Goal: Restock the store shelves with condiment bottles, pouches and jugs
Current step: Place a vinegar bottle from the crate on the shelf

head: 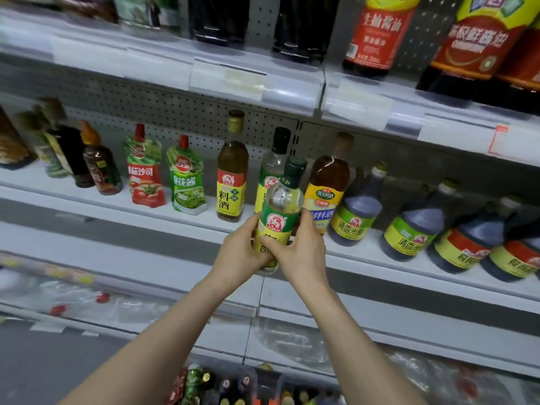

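Note:
A clear vinegar bottle point(280, 211) with a dark green cap and a green and yellow label is held in front of the middle shelf point(122, 200). My left hand point(239, 255) grips its lower body from the left. My right hand point(301, 252) grips it from the right, fingers curled over the label. Directly behind it on the shelf stands a matching clear bottle point(273, 159) with a black cap. A yellow-labelled cooking wine bottle point(232, 171) stands to its left, and an amber bottle point(328, 182) to its right.
Red point(144, 171) and green point(187, 176) spouted pouches and small dark bottles point(100, 168) fill the shelf's left part. Dark jugs point(358, 209) line the right. Soy sauce bottles point(377, 33) stand on the upper shelf. A crate of bottles point(233, 387) sits below.

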`<state>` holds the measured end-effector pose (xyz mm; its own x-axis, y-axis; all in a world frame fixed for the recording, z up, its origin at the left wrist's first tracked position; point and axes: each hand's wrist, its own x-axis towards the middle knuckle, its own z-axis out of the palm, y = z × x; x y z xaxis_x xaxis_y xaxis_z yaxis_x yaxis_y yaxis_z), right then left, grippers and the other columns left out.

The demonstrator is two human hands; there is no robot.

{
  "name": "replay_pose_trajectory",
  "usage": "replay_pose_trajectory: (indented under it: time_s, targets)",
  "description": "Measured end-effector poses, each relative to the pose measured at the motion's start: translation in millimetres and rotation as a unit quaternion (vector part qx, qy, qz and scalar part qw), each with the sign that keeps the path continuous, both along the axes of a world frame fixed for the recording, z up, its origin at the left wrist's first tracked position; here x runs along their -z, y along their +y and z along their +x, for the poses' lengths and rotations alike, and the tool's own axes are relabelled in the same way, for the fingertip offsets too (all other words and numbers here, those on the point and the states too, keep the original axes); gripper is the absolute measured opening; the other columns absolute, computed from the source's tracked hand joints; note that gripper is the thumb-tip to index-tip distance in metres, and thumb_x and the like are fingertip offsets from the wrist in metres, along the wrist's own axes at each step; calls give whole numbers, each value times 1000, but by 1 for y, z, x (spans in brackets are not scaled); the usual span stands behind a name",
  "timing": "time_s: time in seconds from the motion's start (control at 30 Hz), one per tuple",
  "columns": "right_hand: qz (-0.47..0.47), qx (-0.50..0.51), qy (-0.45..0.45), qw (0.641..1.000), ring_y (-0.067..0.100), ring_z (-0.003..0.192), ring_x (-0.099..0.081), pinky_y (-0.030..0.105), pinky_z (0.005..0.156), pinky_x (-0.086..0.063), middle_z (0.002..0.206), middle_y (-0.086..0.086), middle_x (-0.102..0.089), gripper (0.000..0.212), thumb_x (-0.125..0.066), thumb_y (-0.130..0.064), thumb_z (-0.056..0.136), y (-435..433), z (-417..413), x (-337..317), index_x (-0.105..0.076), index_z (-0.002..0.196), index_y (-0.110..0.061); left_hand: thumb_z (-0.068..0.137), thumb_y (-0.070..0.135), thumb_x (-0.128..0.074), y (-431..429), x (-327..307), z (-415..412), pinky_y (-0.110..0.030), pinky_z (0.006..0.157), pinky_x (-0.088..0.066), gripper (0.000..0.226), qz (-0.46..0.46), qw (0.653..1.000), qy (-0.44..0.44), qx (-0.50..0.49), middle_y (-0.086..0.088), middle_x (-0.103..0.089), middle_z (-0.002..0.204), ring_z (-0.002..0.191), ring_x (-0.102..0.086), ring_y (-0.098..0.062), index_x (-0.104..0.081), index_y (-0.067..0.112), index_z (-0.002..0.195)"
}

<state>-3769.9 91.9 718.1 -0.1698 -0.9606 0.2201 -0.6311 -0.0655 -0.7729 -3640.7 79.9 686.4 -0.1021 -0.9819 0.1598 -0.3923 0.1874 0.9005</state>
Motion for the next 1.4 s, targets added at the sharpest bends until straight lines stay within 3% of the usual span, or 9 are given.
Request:
replay_pose_trajectory:
  time_s: [0.1,0.23,0.3,0.63,0.87,1.07,1.27,1.4]
  targets:
    - [-19,31,5,999,20,116,-58,23,81,-35,127,2,-63,74,-88,-28,74,-18,19,4,-46,133,-16,75,22,-84,-17,2,18,-24,91,-50,74,1,1000,-10,2,31,-60,106,105,-61,-3,-48,35,138]
    - [-20,63,5,998,21,117,-58,21,83,-32,127,3,-62,74,-88,-27,75,-33,33,11,-45,133,-15,78,22,-81,-36,9,30,-36,95,-53,73,6,999,-40,6,6,-67,121,112,-61,-16,-47,27,143]
    - [-17,81,6,997,21,116,-58,22,85,-34,126,3,-62,74,-89,-28,74,-38,40,14,-46,133,-15,78,20,-81,-45,11,30,-38,94,-53,67,5,999,-45,16,3,-67,122,110,-63,-19,-51,25,138]
    - [-26,109,12,994,19,116,-60,28,92,-45,127,2,-62,73,-88,-28,74,-48,47,9,-46,132,-17,78,20,-81,-62,14,25,-17,65,-45,54,-9,998,-64,18,5,-71,104,84,-61,-12,-55,24,125]
    - [-21,109,10,994,20,119,-59,36,96,-50,129,2,-61,71,-88,-23,75,-55,51,12,-45,132,-17,79,19,-81,-68,15,24,-37,79,-56,52,-2,997,-78,10,0,-71,106,92,-66,-23,-57,20,124]
    - [-12,88,-24,996,15,120,-61,34,98,-53,133,-2,-62,78,-88,-21,76,-55,46,18,-43,140,-20,81,22,-79,-70,18,24,-33,78,-54,60,-16,996,-86,5,0,-71,109,94,-66,-23,-50,21,133]
    - [87,31,-106,990,12,123,-56,41,109,-48,141,-4,-56,71,-65,-4,93,-55,41,30,-33,152,-27,83,16,-76,-76,15,20,-42,90,-54,80,-14,995,-101,10,-2,-65,125,110,-63,-23,-33,19,150]
    - [134,21,-136,981,21,132,-51,50,113,-43,145,1,-52,72,-55,3,95,-68,40,28,-28,153,-29,82,14,-77,-82,14,16,-44,91,-52,87,-5,995,-97,16,-6,-61,129,114,-61,-26,-25,17,152]
